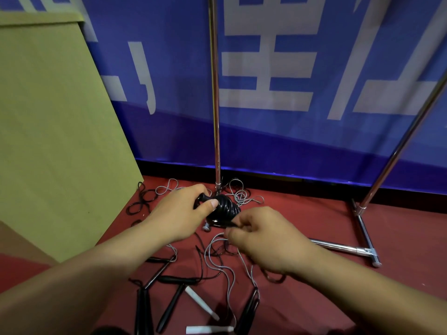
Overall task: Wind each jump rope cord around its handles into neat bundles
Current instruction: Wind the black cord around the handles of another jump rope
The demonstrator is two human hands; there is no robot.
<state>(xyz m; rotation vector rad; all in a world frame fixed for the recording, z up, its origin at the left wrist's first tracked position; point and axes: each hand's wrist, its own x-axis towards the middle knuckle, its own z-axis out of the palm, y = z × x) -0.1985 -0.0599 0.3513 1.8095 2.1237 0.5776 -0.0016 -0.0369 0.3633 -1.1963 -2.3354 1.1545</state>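
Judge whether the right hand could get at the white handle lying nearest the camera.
Probably yes: the white handle lies bare on the red floor, but the right hand is pinching the black cord and must release it first.

Red floor (314,298) carries: loose black handles (169,308) and two white handles (202,302) near the bottom edge; tangled grey cords (219,262) and black cords (141,201); chrome rack base bars (338,247) at right; cardboard sheet (48,129) leaning at left.
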